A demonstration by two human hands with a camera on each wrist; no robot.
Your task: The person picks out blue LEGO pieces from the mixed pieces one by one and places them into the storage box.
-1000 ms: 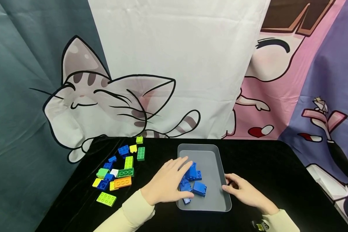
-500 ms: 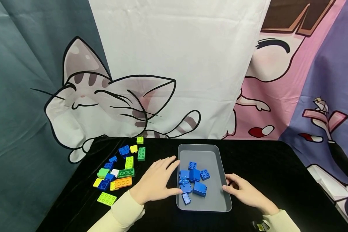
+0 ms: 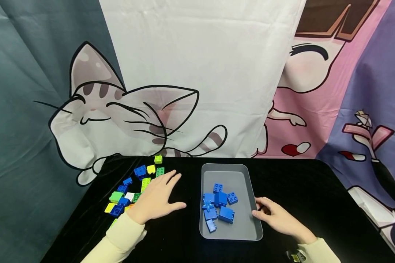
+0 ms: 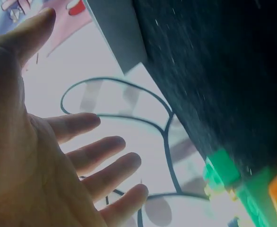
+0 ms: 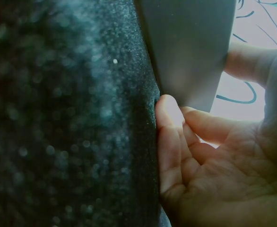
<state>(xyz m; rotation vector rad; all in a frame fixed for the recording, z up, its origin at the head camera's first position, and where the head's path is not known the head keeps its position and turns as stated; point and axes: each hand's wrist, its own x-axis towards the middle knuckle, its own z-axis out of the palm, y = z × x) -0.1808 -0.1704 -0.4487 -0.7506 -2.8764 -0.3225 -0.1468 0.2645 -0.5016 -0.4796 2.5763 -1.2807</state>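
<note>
Left hand [image 3: 157, 199] spread near loose bricks [image 3: 129, 196]: best picked singly. Right hand [image 3: 280, 218] pinches tray [image 3: 241, 227] at right: brace it firmly.

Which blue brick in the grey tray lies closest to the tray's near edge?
The small, paler blue brick towards the near left corner of the grey tray; the other blue bricks inside all lie farther back.

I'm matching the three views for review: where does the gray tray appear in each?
Head: gray tray, lower half, right of centre.
Left wrist: gray tray, top edge, left of centre.
Right wrist: gray tray, top edge, right of centre.
Shared landmark: the black cloth.
</note>
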